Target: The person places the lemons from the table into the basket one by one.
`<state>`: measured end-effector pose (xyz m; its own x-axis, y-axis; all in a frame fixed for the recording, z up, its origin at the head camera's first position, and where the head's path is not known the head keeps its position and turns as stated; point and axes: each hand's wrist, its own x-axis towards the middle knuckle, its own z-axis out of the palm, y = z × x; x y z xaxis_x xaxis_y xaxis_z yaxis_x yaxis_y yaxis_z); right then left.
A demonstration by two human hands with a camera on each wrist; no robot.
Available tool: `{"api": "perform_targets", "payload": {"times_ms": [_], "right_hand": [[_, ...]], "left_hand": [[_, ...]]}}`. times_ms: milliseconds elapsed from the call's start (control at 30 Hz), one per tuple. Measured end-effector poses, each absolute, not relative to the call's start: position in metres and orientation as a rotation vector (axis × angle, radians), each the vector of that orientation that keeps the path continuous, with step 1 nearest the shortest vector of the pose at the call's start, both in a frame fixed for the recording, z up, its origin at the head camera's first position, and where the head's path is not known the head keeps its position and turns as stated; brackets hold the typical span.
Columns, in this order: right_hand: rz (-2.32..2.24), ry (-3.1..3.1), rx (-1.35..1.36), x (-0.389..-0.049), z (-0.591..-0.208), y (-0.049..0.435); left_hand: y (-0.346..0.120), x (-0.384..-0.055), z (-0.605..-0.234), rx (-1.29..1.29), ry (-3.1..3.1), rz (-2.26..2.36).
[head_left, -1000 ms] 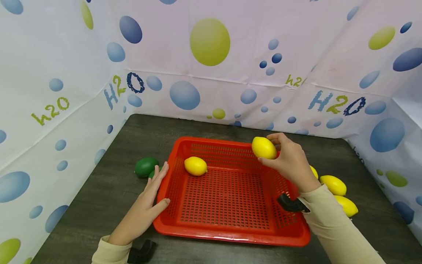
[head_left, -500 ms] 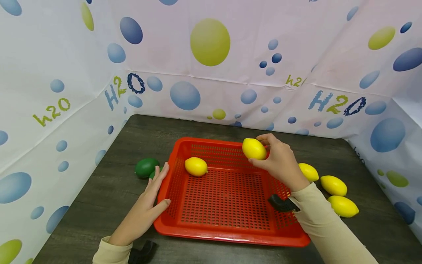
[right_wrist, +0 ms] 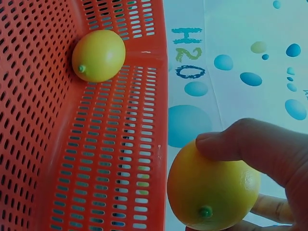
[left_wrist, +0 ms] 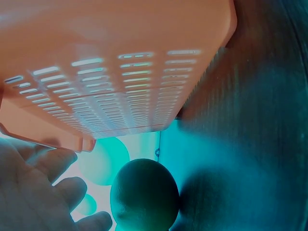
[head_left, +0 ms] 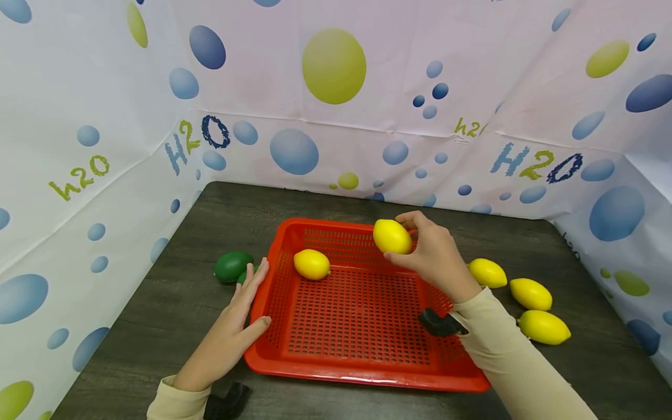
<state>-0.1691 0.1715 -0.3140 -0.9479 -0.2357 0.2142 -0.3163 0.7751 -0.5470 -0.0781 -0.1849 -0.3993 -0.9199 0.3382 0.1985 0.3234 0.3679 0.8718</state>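
My right hand (head_left: 438, 256) pinches a yellow lemon (head_left: 392, 236) between thumb and fingers, above the back of the red basket (head_left: 367, 380). In the right wrist view that lemon (right_wrist: 214, 187) shows its stem tip beside the basket wall. Another lemon (head_left: 312, 265) lies inside the basket at the back left corner. My left hand (head_left: 231, 326) rests along the basket's left rim, fingers extended. Just past its fingers sit two dark green oval fruits (head_left: 233, 266), one mostly hidden. One green fruit (left_wrist: 144, 195) shows under the basket's side in the left wrist view.
Right of the basket three more lemons (head_left: 531, 294) lie on the dark wooden table (head_left: 157, 326). A white sheet (head_left: 399, 58) printed with coloured dots hangs behind the table and along both sides.
My right hand has moved left over the basket with the lemon, uncovering more of the lemons at the right. My left hand has stayed at the rim.
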Motion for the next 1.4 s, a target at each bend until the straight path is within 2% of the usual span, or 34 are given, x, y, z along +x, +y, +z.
{"api": "perform_targets", "payload": {"times_ms": [1400], "right_hand": [[0.923,-2.819,0.569,-0.172,-0.317,0.135]], "left_hand": [[-0.186,-0.080,-0.404,0.676,2.601,1.635]]}}
